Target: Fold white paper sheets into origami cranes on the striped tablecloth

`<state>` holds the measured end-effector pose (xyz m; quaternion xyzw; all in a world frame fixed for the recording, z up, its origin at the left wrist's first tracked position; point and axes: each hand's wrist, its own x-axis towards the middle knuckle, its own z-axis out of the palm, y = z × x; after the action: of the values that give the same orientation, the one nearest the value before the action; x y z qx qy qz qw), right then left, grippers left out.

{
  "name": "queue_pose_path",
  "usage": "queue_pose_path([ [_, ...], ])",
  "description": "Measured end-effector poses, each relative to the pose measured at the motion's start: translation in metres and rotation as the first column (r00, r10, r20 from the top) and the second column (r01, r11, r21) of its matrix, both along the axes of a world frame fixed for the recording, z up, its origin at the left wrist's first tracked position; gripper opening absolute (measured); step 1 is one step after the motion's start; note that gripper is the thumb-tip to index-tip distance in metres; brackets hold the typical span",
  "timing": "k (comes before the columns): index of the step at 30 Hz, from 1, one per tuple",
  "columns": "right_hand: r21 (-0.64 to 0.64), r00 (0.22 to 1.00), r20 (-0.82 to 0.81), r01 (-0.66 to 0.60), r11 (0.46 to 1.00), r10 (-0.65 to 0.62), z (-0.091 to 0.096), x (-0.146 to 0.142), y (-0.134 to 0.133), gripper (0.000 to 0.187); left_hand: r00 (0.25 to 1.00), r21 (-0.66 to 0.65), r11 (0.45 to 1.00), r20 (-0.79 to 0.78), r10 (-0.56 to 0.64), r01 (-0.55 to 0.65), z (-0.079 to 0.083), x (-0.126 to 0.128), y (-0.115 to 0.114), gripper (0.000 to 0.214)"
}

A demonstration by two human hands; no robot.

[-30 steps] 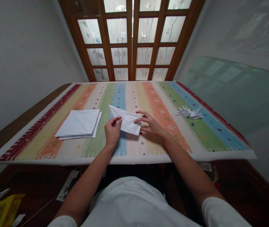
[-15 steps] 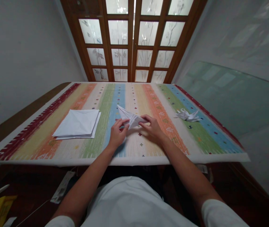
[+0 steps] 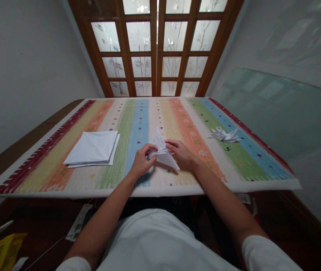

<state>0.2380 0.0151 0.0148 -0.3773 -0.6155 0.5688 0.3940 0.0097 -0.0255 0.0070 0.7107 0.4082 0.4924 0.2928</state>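
A folded piece of white paper with pointed ends is between my hands, just over the near middle of the table. One point rises away from me and another slants down toward my right wrist. My left hand is closed on its left side, with thumb and fingers pinching the paper. On the opposite side, my right hand has its fingertips closed on the paper's edge. Some of the fingertips are hidden behind the folds.
A stack of white paper squares lies to the left on the striped tablecloth. Folded white paper cranes rest at the right. Beyond the table stand wooden doors with glass panes. A glass sheet leans at the right wall.
The folded paper has turned between my hands: its far point has swung right, and its other point now slants toward me. Both hands stay on it.
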Motion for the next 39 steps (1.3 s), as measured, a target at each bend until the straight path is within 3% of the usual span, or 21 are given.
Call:
queue_pose_path([
  [8,-0.028,0.994,-0.087,-0.064,0.998,0.061,-0.004,-0.007,-0.004,0.054,0.997,0.065,0.998,-0.082,0.007,-0.002,-0.003,0.003,0.0,0.014],
  [15,-0.094,0.987,-0.154,-0.058,0.994,0.043,-0.01,-0.011,-0.005,0.055,0.951,0.314,0.939,-0.219,0.219,-0.144,-0.013,0.002,-0.002,0.033],
  [20,-0.031,0.994,-0.104,-0.03,0.999,0.026,-0.011,-0.01,-0.004,0.041,0.901,0.463,0.886,-0.4,0.17,0.039,-0.011,0.004,-0.006,0.05],
  [29,0.0,0.998,-0.06,-0.018,1.0,0.018,-0.002,-0.006,-0.003,0.032,0.855,0.419,0.892,-0.512,0.078,0.169,-0.003,0.006,-0.011,0.06],
  [34,0.039,0.998,-0.057,0.02,0.999,-0.018,0.002,-0.006,-0.003,0.028,0.831,0.414,0.894,-0.548,0.094,0.171,0.002,0.004,-0.012,0.059],
  [39,0.12,0.997,-0.04,0.067,0.991,-0.062,0.006,-0.004,-0.002,0.023,0.763,0.377,0.9,-0.64,0.083,0.218,0.011,-0.001,-0.016,0.041],
])
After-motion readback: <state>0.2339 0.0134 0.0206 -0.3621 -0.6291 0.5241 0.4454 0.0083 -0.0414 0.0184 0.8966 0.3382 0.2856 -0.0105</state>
